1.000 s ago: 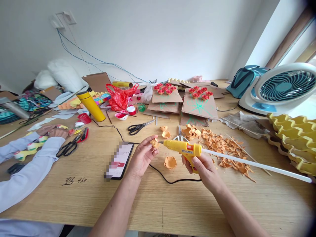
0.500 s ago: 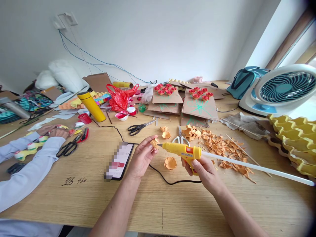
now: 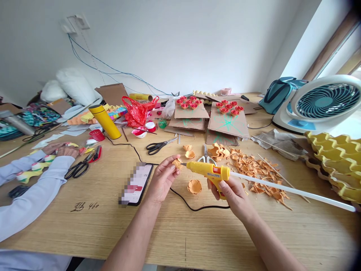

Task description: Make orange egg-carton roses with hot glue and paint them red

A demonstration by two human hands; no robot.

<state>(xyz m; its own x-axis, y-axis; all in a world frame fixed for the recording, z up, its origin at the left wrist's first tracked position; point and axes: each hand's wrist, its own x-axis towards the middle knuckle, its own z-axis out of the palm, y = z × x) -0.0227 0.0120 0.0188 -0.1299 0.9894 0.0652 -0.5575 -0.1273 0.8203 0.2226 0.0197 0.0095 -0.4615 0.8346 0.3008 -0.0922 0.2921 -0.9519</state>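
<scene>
Between the thumb and fingers of my left hand (image 3: 164, 177) is a small orange egg-carton flower piece (image 3: 177, 163). My right hand (image 3: 231, 192) grips a yellow hot glue gun (image 3: 210, 171), its nozzle tip at the flower piece; I cannot tell whether they touch. A long white glue stick (image 3: 287, 189) juts out of the gun's back. Below the nozzle, an orange flower cup (image 3: 194, 186) with open petals lies on the table. Smaller orange cups (image 3: 190, 154) sit beyond my left hand. White-handled scissors (image 3: 206, 156) lie partly hidden behind the gun.
Orange scraps (image 3: 256, 173) spread to the right, near yellow egg trays (image 3: 335, 162) and a fan (image 3: 321, 101). A phone (image 3: 138, 184) and black scissors (image 3: 160, 145) lie on the left. Red flowers (image 3: 229, 107) stand on cardboard behind. Another person's sleeves (image 3: 42, 199) are at far left.
The glue gun's tip has shifted very slightly right, a little off the flower piece. Both hands keep their grip and stay almost still.
</scene>
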